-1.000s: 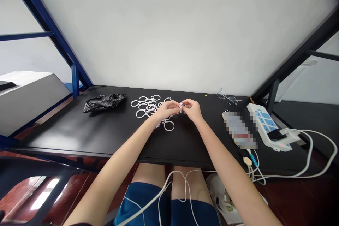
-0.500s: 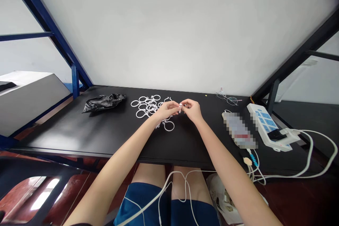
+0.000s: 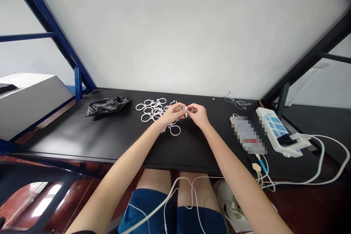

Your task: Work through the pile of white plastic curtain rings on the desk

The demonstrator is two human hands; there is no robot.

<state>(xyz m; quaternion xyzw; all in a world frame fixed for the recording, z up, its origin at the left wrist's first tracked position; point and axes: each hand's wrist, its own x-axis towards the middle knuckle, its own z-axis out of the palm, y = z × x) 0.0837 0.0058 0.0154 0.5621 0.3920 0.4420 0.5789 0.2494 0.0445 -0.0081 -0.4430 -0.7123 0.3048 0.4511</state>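
White, the small piece (image 3: 186, 114) sits pinched between the fingertips of the left hand (image 3: 172, 114) and right hand (image 3: 199, 114), its shape mostly hidden. Beside and partly behind the left hand, white rings (image 3: 157, 110) spread leftward in a heap. Open black surface (image 3: 186, 150) runs from the hands to its near edge, which both forearms cross, and rightward to the blurred phone (image 3: 246, 134). Glasses (image 3: 240, 104) lie toward the far right, by the wall (image 3: 175, 29); a power strip (image 3: 276, 128) borders the right side. Left of the rings, past a gap, rests a crumpled black bag (image 3: 107, 106).
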